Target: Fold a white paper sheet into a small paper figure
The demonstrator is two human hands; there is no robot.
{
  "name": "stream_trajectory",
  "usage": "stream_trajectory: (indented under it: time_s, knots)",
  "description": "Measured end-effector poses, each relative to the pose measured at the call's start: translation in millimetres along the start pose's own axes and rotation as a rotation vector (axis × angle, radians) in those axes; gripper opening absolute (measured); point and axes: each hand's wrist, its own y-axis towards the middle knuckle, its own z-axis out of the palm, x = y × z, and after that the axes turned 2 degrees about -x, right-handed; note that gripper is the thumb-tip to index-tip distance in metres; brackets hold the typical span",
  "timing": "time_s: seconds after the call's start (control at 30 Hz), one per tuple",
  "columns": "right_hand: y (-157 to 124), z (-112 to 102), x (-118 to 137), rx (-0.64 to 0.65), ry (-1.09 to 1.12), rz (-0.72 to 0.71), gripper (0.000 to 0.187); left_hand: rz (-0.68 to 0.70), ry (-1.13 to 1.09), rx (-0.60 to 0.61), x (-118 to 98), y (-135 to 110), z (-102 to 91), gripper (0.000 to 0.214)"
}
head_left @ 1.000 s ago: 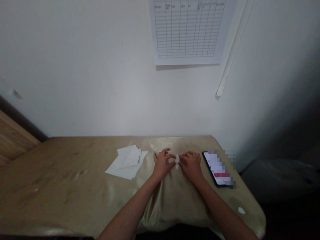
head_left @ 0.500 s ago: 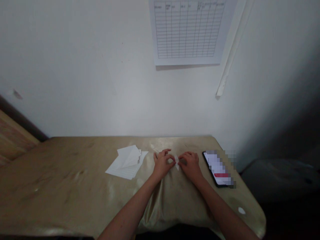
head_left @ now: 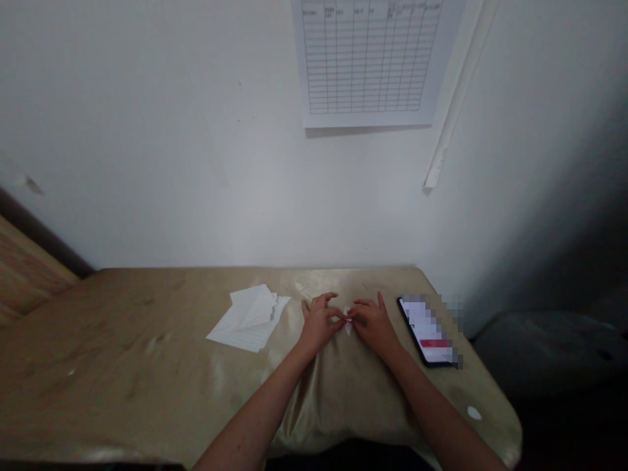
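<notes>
A small folded piece of white paper point(head_left: 348, 328) stands between my two hands, over the tan-covered table. My left hand point(head_left: 320, 322) pinches its left side between thumb and forefinger, with the other fingers lifted. From the right, my right hand point(head_left: 373, 323) grips the same paper with thumb and fingertips, one finger raised. The fingertips of both hands almost meet and cover the paper's middle, so only its pointed upper and lower ends show. To the left of my left hand lie several loose white sheets point(head_left: 245, 320), some of them lined.
A phone point(head_left: 426, 330) with a lit screen lies right of my right hand. Near the right edge of the tan table cover point(head_left: 147, 392) is a small white scrap point(head_left: 473, 413). Behind the table rises a white wall with a printed chart point(head_left: 366, 65).
My fingertips have drawn closer together on the paper, which now looks more pinched in the middle. A finger of my right hand has lifted. The loose sheets and phone stay put.
</notes>
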Motion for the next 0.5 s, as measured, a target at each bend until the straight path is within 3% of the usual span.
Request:
stream_trajectory:
  time_s: [0.5]
  knots:
    - [-6.4, -5.2, 0.4, 0.07, -0.113, -0.103, 0.024, 0.124, 0.086, -0.019, 1.6, -3.8, -1.7, 0.009]
